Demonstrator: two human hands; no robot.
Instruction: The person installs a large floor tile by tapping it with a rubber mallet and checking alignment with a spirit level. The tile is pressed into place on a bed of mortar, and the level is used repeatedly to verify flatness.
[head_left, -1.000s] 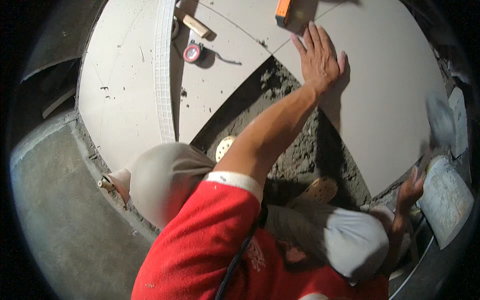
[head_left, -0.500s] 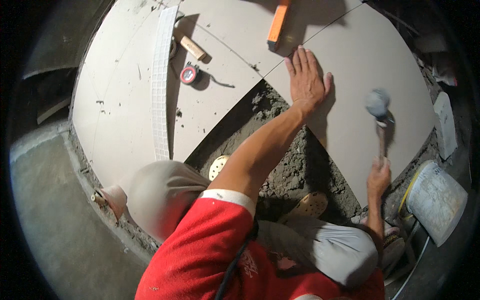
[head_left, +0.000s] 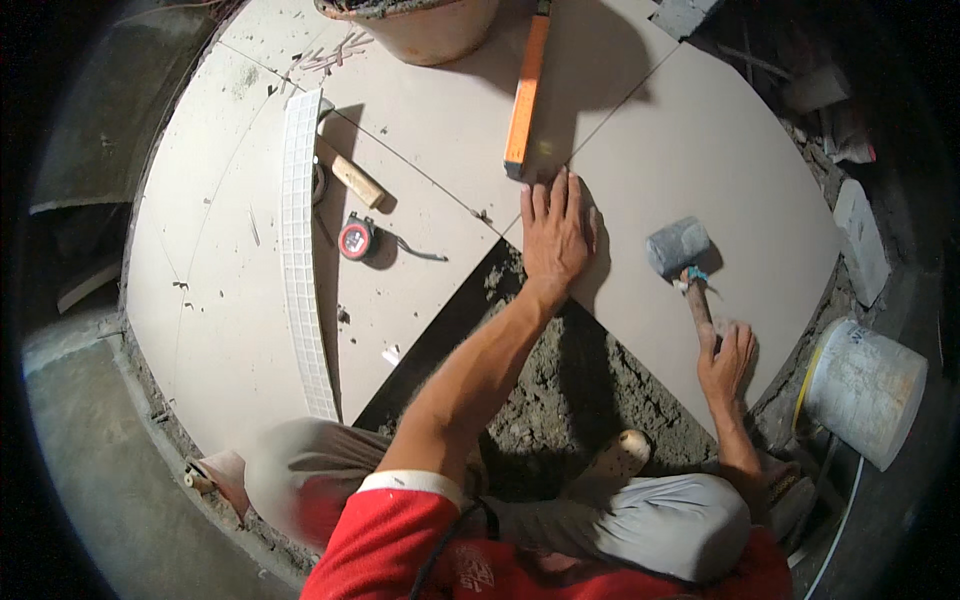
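Note:
My left hand lies flat on a large beige floor tile, fingers stretched toward the near end of an orange spirit level. My right hand is low over the same tile, closed round the wooden handle of a rubber mallet. The mallet's grey head is at or just above the tile; I cannot tell whether it touches. Grey mortar fills the untiled gap below the tile corners, partly hidden by my left arm.
On the left tiles are a tape measure, a wooden-handled tool and a long white gridded strip. A mortar bucket stands at the far side. A white bucket lies tilted at right, near a tile offcut.
The view has shifted, bringing the far bucket in. The mallet has moved left and away across the tile, from a blurred swing to a sharper position. My left hand stays flat on the tile.

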